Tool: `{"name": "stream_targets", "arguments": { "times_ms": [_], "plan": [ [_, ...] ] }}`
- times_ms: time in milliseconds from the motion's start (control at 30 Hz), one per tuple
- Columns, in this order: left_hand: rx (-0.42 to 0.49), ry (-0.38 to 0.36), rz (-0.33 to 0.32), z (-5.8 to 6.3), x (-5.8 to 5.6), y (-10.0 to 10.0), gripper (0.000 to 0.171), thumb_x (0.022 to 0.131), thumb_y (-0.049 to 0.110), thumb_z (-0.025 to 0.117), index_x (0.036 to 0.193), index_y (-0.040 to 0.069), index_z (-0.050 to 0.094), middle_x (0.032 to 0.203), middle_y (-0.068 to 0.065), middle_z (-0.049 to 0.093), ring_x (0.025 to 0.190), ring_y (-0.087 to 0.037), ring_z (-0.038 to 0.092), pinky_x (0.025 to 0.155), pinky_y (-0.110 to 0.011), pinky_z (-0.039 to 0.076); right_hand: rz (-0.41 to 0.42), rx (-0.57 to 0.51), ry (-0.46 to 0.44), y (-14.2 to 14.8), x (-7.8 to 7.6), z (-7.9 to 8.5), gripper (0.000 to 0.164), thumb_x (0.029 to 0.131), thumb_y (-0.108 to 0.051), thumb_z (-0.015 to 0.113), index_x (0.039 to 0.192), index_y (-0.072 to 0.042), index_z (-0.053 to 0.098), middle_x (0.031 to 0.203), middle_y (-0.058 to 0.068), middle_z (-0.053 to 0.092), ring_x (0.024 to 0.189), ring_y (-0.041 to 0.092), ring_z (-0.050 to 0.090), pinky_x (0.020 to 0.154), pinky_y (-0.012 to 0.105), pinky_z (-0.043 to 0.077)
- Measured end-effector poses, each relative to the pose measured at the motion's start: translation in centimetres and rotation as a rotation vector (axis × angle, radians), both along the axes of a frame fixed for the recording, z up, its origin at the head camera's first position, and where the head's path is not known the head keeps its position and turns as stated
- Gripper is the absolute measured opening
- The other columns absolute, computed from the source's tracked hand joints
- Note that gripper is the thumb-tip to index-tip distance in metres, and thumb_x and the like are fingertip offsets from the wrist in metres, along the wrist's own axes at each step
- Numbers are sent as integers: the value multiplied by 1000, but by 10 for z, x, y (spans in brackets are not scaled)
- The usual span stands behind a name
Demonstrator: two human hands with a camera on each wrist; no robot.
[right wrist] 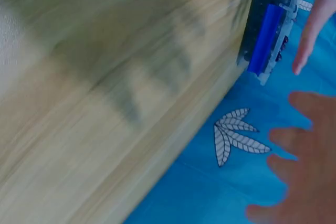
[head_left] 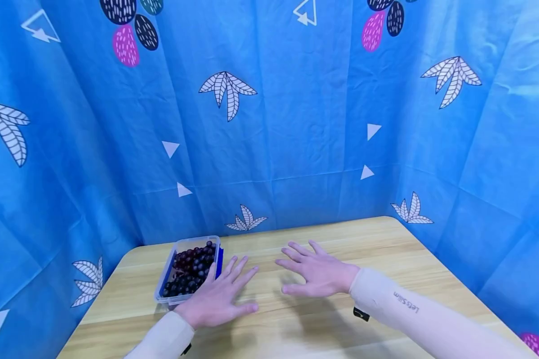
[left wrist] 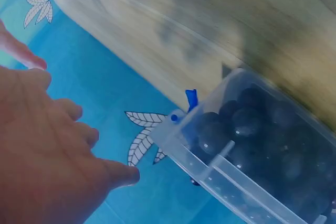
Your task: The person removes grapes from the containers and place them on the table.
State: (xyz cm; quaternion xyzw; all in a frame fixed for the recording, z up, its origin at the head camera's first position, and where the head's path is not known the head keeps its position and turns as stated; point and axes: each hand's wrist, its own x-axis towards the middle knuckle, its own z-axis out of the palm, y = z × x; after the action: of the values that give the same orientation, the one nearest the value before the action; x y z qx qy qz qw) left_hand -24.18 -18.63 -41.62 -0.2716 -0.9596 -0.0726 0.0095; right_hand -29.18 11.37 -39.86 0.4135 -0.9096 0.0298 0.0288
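Dark grapes [head_left: 193, 267] fill a clear plastic container [head_left: 163, 279] on the left part of the table; a blue strip shows along its right side. My left hand [head_left: 222, 299], palm down with spread fingers, hovers beside the container and overlaps its near right corner in the head view. Nothing is in its grasp. To the right, my right hand [head_left: 319, 274] is raised over the wood with fingers extended, also holding nothing. In the left wrist view the left hand [left wrist: 47, 145] is apart from the container [left wrist: 236, 177]. The right wrist view shows the blue strip [right wrist: 265, 38].
The light wooden table [head_left: 341, 239] has rounded far corners. A blue curtain [head_left: 305, 124] with leaf and triangle prints hangs behind it and along both sides. Both hands cast shadows on the tabletop.
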Motion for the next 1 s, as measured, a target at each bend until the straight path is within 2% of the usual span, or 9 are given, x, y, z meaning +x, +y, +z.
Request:
{"name": "stream_targets", "arguments": {
  "times_ms": [133, 233, 367, 467, 533, 633, 767, 1000],
  "plan": [
    [58, 19, 30, 2, -2, -7, 84, 91, 80, 36, 159, 31, 30, 169, -1, 8, 155, -31, 10, 119, -68, 10, 32, -92, 154, -9, -4, 0, 66, 98, -66, 41, 145, -22, 55, 148, 2, 56, 140, 25, 48, 113, 64, 30],
    [93, 74, 57, 6, -5, -14, 77, 93, 71, 48, 154, 24, 43, 166, -3, 23, 153, -29, 23, 119, -62, 21, 45, -160, 235, -14, -6, 2, 50, 100, -54, 51, 130, -19, 67, 130, -1, 68, 124, 21, 61, 105, 54, 42],
    [146, 200, 102, 10, -13, -24, 49, 95, 46, 64, 134, 16, 65, 145, -6, 58, 137, -26, 52, 114, -52, 38, 62, -222, 257, -16, -8, 2, 33, 99, -42, 58, 116, -17, 73, 114, -2, 74, 108, 17, 68, 94, 43, 52],
    [195, 279, 152, 11, -21, -32, 30, 94, 33, 66, 117, 15, 73, 123, -3, 70, 121, -22, 63, 105, -46, 48, 61, -236, 237, -13, -8, 0, 26, 99, -37, 61, 110, -18, 75, 106, -5, 74, 95, 12, 70, 85, 37, 57],
    [216, 318, 189, 11, -26, -39, 23, 94, 29, 66, 110, 15, 75, 115, -2, 72, 113, -22, 66, 100, -45, 52, 58, -241, 224, -11, -8, -2, 22, 98, -34, 63, 107, -19, 76, 102, -6, 74, 86, 9, 70, 78, 34, 59],
    [241, 339, 253, 10, -31, -53, 21, 94, 27, 66, 107, 14, 76, 113, -3, 73, 110, -25, 67, 97, -47, 53, 52, -233, 221, -10, -9, -5, 21, 98, -35, 62, 105, -21, 76, 102, -8, 73, 81, 6, 69, 73, 31, 58],
    [270, 317, 324, 8, -36, -75, 21, 93, 24, 66, 106, 11, 75, 112, -7, 73, 109, -29, 67, 94, -50, 54, 51, -232, 222, -12, -10, -7, 22, 98, -36, 61, 105, -21, 76, 102, -9, 73, 80, 6, 69, 71, 31, 58],
    [283, 308, 422, 1, -41, -113, 15, 93, 21, 66, 100, 11, 74, 104, -8, 72, 92, -25, 67, 82, -50, 56, 58, -211, 209, -20, -13, -7, 23, 98, -36, 61, 106, -20, 77, 105, -7, 74, 85, 8, 71, 73, 32, 59]
  ]
}}
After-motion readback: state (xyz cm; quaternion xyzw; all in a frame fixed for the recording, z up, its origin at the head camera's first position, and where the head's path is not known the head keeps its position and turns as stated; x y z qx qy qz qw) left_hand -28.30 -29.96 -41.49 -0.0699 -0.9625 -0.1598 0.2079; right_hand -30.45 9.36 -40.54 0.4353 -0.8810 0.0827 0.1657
